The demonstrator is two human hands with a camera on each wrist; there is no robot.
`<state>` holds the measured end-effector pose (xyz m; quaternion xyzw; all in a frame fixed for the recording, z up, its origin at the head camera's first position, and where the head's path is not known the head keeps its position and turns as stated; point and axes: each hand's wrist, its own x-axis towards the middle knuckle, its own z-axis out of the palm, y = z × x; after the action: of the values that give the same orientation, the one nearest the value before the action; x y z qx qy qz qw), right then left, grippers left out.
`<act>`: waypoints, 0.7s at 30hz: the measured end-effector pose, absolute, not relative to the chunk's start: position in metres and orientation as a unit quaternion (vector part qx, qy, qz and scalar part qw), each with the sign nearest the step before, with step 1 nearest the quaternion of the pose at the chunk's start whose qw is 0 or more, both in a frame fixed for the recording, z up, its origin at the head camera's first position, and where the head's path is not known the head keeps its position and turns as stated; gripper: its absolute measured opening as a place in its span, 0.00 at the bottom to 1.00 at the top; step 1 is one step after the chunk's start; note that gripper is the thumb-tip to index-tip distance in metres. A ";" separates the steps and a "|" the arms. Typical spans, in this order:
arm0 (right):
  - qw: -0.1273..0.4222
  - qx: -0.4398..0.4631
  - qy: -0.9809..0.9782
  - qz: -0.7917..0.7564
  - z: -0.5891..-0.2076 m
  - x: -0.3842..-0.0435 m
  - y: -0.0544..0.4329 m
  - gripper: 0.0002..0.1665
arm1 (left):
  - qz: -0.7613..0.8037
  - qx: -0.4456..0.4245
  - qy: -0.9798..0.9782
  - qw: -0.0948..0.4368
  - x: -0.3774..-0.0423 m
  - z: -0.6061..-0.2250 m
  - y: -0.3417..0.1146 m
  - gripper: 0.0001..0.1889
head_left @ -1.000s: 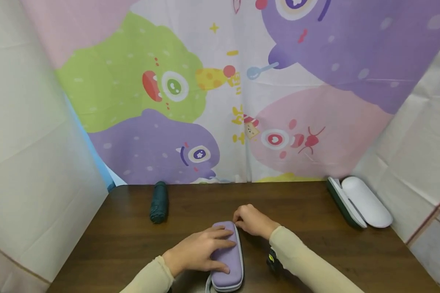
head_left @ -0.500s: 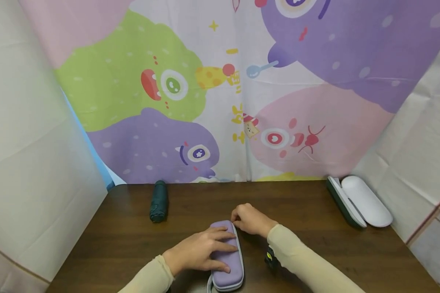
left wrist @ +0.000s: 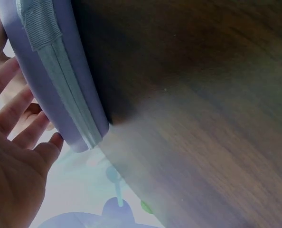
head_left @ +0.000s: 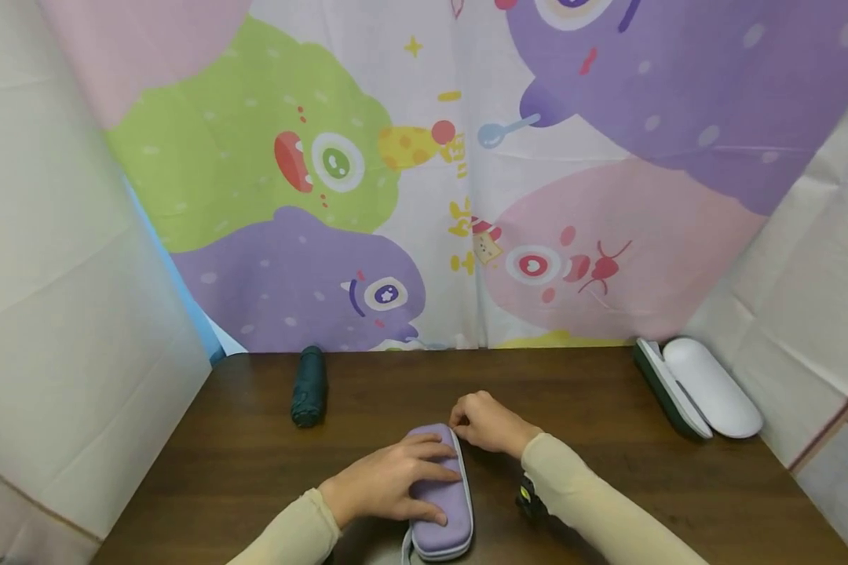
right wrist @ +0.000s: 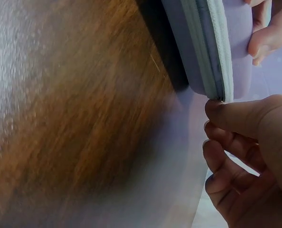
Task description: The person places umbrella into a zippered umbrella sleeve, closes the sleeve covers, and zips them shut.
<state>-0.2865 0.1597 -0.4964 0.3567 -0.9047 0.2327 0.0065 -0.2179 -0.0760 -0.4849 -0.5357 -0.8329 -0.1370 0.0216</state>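
A long lilac zip case [head_left: 441, 537] lies on the table, its grey strap loop [head_left: 406, 547] at the near end. The left hand [head_left: 389, 480] rests across its top with fingers spread. At the far right corner, the right hand [head_left: 491, 424] pinches the zipper pull, which is mostly hidden by the thumb and finger. In the right wrist view, two pale zipper edges [right wrist: 221, 52] run along the side with a darker strip between them. The left wrist view shows a ribbed fabric tab [left wrist: 40, 26] over the pale zipper band [left wrist: 67, 80] on the other side.
A dark green rolled bundle [head_left: 309, 388], like a folded umbrella, lies at the back left of the brown table [head_left: 572, 392]. At the back right stands an opened hard case [head_left: 714, 392], dark green outside and white inside. A cartoon-printed cloth [head_left: 311, 282] hangs behind the table.
Both hands keep their places on the case, the left on top and the right at the far corner. Only a slight shift of the whole view shows.
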 end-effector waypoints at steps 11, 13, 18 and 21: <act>-0.004 0.363 -0.902 0.234 -0.495 -0.284 0.167 0.07 | -0.129 -0.538 -0.833 0.024 -0.219 -0.484 -0.075 0.29; -0.009 0.360 -0.903 0.235 -0.495 -0.283 0.168 0.07 | -0.129 -0.538 -0.833 0.026 -0.219 -0.484 -0.075 0.30; -0.020 0.361 -0.900 0.244 -0.497 -0.281 0.171 0.07 | -0.132 -0.539 -0.831 0.028 -0.219 -0.485 -0.075 0.30; -0.018 0.362 -0.899 0.245 -0.499 -0.280 0.173 0.06 | -0.134 -0.541 -0.830 0.030 -0.219 -0.485 -0.074 0.30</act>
<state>-0.2797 0.1729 -0.4990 0.3623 -0.8990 0.2453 -0.0175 -0.2194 -0.0743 -0.4855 -0.5409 -0.8298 -0.1342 0.0296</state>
